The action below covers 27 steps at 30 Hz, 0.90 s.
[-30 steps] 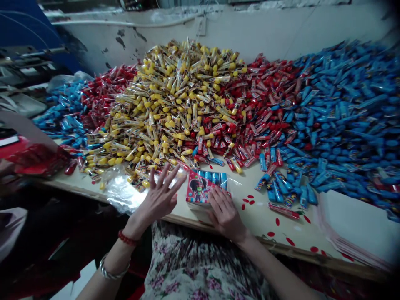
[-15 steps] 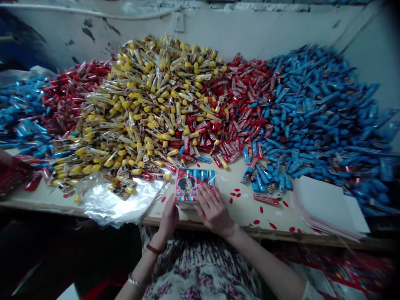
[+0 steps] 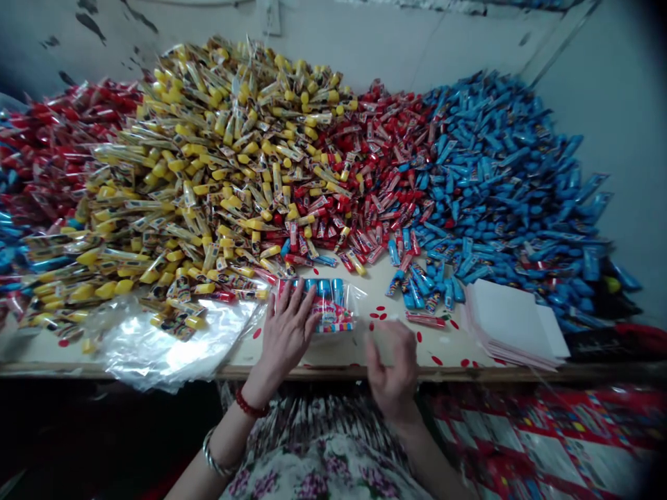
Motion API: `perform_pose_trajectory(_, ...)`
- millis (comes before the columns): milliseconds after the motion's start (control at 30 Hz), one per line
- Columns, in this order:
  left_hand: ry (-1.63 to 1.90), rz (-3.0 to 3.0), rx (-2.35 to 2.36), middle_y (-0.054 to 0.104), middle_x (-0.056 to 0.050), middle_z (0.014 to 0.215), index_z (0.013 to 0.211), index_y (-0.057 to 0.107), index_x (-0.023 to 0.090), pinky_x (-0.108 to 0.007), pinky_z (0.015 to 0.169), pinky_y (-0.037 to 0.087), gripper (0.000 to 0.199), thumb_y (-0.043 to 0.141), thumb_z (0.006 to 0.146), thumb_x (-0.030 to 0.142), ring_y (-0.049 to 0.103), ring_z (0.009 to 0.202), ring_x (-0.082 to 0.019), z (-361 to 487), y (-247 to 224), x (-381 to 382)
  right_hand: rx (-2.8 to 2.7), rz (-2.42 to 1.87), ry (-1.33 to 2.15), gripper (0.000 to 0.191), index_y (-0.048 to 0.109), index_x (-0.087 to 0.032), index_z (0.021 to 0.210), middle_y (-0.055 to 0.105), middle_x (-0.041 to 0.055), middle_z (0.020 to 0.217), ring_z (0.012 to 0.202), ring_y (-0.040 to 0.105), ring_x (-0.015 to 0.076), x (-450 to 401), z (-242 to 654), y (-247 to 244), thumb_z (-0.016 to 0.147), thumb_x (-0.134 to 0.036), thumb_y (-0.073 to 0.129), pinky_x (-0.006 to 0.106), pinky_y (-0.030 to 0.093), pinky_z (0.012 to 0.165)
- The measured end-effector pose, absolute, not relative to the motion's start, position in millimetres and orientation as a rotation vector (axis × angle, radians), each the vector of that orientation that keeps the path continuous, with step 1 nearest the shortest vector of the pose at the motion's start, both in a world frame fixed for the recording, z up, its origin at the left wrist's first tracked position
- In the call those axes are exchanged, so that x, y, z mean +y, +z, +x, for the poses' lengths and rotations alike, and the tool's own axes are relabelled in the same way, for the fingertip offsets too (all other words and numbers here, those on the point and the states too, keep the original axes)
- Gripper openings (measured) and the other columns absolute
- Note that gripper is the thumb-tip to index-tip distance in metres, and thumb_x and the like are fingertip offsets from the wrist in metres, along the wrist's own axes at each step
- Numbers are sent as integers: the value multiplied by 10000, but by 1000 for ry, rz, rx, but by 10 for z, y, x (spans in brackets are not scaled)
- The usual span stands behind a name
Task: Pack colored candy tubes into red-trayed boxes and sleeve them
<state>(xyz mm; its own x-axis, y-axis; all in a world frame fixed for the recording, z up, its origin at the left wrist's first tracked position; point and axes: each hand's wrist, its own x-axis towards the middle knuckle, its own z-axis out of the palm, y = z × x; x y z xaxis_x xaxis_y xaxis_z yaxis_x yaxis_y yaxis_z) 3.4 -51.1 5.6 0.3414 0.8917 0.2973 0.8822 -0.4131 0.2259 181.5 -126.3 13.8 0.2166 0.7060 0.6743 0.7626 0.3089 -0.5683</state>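
Note:
A clear-wrapped pack (image 3: 333, 312) with a red printed card front and a row of blue-capped tubes along its top lies on the table near the front edge. My left hand (image 3: 286, 326) rests flat over its left part, fingers spread, hiding much of the print. Loose clear film sticks out at the pack's right end. To the right of that, my right hand (image 3: 394, 368) is apart from the pack. Its fingers are bent and a little blurred, with the thumb standing away from them and nothing visible between.
Behind the pack rise heaps of wrapped yellow tubes (image 3: 219, 160), red tubes (image 3: 385, 146) and blue tubes (image 3: 495, 167). Clear plastic bags (image 3: 171, 354) lie at left. A stack of white cards (image 3: 505, 319) sits at right. Red oval stickers (image 3: 436, 360) dot the table.
My left hand has moved from the pack's lower left edge onto its front. My right hand has lifted off the pack and gone right. The view has shifted to the right.

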Motion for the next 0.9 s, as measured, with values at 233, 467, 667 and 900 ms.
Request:
perform_pose_trajectory(233, 516, 2646, 1732, 365, -59, 1484, 1400, 412, 242, -481, 1106, 282, 498, 361, 948, 445, 286, 1394, -281, -11, 17, -508, -1135, -1439, 1051, 375, 505, -189, 600, 456, -47, 530, 523, 423, 98, -930, 2091, 211, 807, -486, 603, 232, 355, 536)
perform_pose_trajectory(467, 449, 2634, 1705, 372, -33, 1482, 1405, 396, 274, -476, 1076, 329, 472, 323, 963, 423, 306, 1386, -270, -5, 54, -511, -803, -1279, 1258, 416, 430, -196, 569, 390, -72, 498, 487, 323, 74, -1057, 2042, 240, 723, -480, 692, 228, 269, 510)
perform_pose_trajectory(667, 486, 2661, 1602, 354, -74, 1495, 1408, 403, 223, -468, 1065, 359, 616, 368, 903, 574, 268, 1398, -304, -62, 47, -489, -911, -1407, 1109, 443, 427, -206, 599, 342, -60, 550, 532, 303, 98, -1112, 1913, -421, 786, -579, 577, 241, 251, 502)
perform_pose_trajectory(900, 697, 2643, 1348, 327, -92, 1509, 1416, 383, 219, -527, 1129, 259, 730, 410, 838, 664, 197, 1422, -317, -56, -12, -436, -800, -1394, 1044, 450, 392, -222, 671, 364, -64, 582, 525, 340, 96, -995, 1562, -739, 808, -642, 475, 225, 313, 476)
